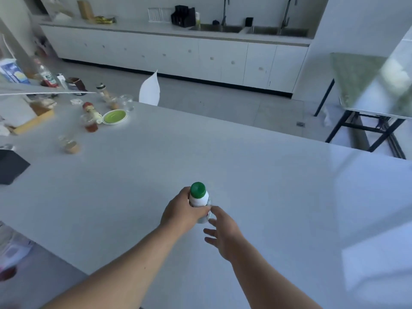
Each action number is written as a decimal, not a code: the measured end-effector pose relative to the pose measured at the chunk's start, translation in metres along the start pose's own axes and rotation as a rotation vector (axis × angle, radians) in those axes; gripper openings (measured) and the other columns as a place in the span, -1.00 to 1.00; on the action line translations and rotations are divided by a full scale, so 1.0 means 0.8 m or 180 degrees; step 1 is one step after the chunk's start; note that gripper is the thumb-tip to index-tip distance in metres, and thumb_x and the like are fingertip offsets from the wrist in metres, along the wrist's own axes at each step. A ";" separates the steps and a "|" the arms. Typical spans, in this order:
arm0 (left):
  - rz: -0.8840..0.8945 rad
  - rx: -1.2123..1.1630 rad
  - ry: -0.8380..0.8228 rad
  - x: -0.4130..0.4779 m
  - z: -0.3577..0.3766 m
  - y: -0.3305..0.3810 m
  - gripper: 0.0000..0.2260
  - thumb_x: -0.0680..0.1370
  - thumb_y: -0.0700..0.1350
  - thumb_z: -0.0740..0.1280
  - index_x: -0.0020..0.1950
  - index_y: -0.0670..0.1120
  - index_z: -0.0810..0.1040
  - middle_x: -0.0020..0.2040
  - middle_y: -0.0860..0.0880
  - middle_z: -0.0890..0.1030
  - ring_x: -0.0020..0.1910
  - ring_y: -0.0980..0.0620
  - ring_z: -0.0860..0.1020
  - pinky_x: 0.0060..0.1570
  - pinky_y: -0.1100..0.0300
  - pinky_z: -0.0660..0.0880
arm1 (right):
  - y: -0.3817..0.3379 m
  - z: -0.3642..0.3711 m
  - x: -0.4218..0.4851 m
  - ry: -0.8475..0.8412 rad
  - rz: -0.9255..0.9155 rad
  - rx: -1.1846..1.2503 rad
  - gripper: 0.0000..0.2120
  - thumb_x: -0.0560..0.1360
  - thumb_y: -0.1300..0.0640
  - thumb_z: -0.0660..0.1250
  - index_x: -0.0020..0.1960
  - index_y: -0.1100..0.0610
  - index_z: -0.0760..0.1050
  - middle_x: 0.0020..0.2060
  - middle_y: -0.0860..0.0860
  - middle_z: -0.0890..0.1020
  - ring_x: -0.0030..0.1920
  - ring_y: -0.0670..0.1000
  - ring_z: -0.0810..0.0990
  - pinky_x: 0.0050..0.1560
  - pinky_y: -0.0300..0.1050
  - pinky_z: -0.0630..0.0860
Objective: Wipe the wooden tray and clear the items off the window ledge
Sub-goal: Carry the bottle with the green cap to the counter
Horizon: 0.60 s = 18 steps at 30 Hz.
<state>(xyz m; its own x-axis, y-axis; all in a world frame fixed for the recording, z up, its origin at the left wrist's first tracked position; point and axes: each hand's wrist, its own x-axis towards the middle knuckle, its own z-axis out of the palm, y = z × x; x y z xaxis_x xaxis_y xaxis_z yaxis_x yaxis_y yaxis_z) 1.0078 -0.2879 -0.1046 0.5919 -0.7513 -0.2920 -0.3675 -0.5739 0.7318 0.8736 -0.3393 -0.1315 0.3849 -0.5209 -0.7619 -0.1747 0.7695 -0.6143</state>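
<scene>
Two bare forearms reach out over a wide white counter (256,166). The left hand (181,214) is wrapped around a small white bottle (199,202) with a green cap (197,189), standing upright. The right hand (225,234) hovers just beside it, fingers spread, holding nothing. The bottle looks like light, stiff, smooth plastic; gripping its middle seems safest. Farther left, jars and a green plate (114,116) cluster together.

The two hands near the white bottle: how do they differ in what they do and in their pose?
The left hand is wrapped around the white bottle below its green cap; the right hand holds nothing. The left hand's fingers are curled; the right hand's fingers are spread, close beside the bottle. Both hands are bare, above the white table.
</scene>
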 end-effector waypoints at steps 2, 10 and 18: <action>-0.0081 0.0012 -0.0020 0.011 0.007 -0.008 -0.58 0.28 0.22 0.58 0.04 0.30 0.48 -0.04 0.31 0.63 -0.05 0.31 0.57 -0.14 0.20 0.48 | 0.000 -0.002 0.017 0.0005 0.0083 -0.0062 -0.84 0.50 -0.11 0.36 0.03 -0.09 0.59 0.19 0.00 0.60 0.13 0.12 0.64 0.30 0.16 0.56; -0.0236 0.0023 -0.0082 0.023 0.025 -0.038 -0.57 0.28 0.23 0.56 0.04 0.30 0.45 0.02 0.27 0.64 -0.05 0.33 0.57 -0.06 0.16 0.55 | 0.015 0.000 0.043 0.0017 0.0168 -0.0206 -0.83 0.53 -0.15 0.33 0.03 -0.11 0.58 0.14 -0.05 0.60 0.13 0.13 0.63 0.27 0.15 0.57; -0.0572 0.0958 -0.0795 -0.031 0.001 -0.057 -0.21 0.30 0.43 0.42 0.45 0.11 0.45 0.23 0.14 0.61 0.13 0.07 0.63 0.15 0.13 0.56 | 0.036 -0.043 -0.013 0.0969 -0.0975 -0.2202 -0.28 0.54 -0.31 0.22 0.59 0.03 0.28 0.52 0.01 0.42 0.50 0.10 0.37 0.42 0.05 0.35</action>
<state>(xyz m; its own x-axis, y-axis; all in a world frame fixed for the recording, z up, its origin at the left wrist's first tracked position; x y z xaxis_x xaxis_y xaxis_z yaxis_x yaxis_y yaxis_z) 1.0096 -0.2435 -0.1308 0.4873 -0.6653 -0.5656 -0.4892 -0.7445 0.4543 0.8339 -0.3244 -0.1485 0.2606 -0.8255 -0.5006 -0.6602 0.2259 -0.7163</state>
